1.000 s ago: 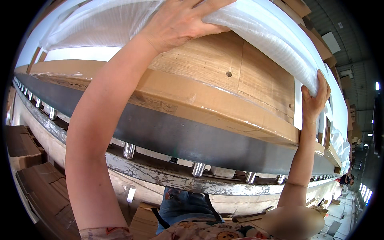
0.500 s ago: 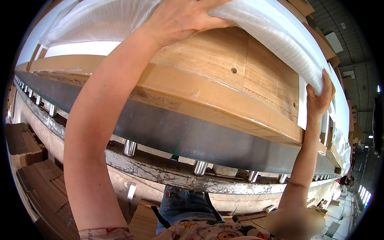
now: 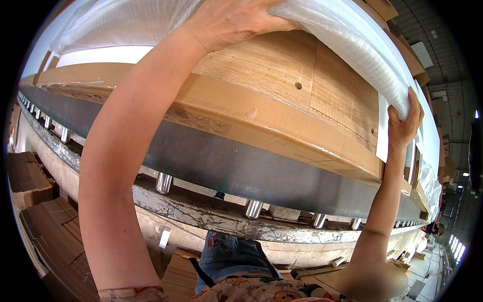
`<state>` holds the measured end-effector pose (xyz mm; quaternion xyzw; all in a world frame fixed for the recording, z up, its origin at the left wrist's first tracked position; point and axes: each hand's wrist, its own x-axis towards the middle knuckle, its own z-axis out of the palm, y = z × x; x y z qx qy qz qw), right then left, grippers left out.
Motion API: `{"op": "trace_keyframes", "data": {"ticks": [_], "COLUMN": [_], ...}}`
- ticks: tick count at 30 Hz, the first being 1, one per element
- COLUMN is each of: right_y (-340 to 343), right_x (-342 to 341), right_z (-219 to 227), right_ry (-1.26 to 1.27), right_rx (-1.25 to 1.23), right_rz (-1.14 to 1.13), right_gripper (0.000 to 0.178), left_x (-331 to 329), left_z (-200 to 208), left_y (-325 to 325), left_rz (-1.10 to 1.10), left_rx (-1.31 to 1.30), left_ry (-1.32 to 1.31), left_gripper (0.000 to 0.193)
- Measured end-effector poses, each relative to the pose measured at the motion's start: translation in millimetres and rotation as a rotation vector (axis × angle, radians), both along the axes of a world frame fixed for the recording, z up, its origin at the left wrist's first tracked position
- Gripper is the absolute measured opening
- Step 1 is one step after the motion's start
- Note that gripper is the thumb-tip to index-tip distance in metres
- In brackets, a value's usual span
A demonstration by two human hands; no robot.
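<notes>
A rolled or bunched sheet of white packing foam [image 3: 352, 55] arches over wood-grain boards [image 3: 271, 65] lying in a shallow cardboard carton [image 3: 251, 116]. At the top of the picture my left hand [image 3: 236, 22] is closed on the foam's near edge; its fingertips are hidden. On the right, my right hand [image 3: 405, 121] grips the other end of the same edge, thumb toward me and fingers wrapped over it. Small drilled holes show in the boards. More translucent foam [image 3: 121, 30] lies loose to the left of my left forearm.
The carton rests on a dark belt [image 3: 241, 163] beside a worn metal rail [image 3: 201, 216] with shiny rollers [image 3: 253, 208]. Flattened cardboard [image 3: 55, 236] is stacked at lower left. Brown cartons [image 3: 402, 55] stand beyond the far side.
Both hands keep their hold on the foam. My left hand sits slightly farther right in view, and the boards and carton appear shifted a little; otherwise little differs.
</notes>
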<state>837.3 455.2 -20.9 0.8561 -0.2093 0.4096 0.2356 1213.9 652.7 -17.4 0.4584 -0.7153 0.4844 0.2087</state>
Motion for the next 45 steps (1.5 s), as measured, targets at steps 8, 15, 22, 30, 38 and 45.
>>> {"op": "trace_keyframes", "data": {"ticks": [8, 15, 22, 30, 38, 45], "right_y": [-1.8, -1.3, -1.5, 1.4, -0.2, 2.0], "right_x": [-1.4, 0.5, 1.6, 1.4, 1.4, 3.2], "right_z": [-0.2, -0.5, 0.0, 1.6, 0.7, 1.9], "right_ry": [0.004, 0.01, 0.01, 0.006, 0.006, 0.016], "right_rx": [-0.006, -0.011, -0.021, -0.004, -0.002, 0.003], "right_rz": [-0.001, -0.013, 0.007, 0.004, -0.011, -0.016], "right_gripper": [0.067, 0.067, 0.067, 0.067, 0.068, 0.068], "left_x": [-0.7, 2.0, 6.2, 5.4, 5.0, 4.6], "left_z": [-0.9, -1.2, -5.5, -6.4, -4.4, -5.3], "left_y": [-3.2, -0.8, -6.7, -13.4, -8.9, -9.1], "left_rz": [0.042, -0.022, -0.06, -0.089, -0.043, -0.048], "left_rx": [0.013, 0.004, -0.019, -0.104, -0.052, -0.024], "left_ry": [-0.001, 0.012, 0.026, 0.012, 0.012, 0.046], "left_gripper": [0.029, 0.028, 0.028, 0.03, 0.029, 0.032]}}
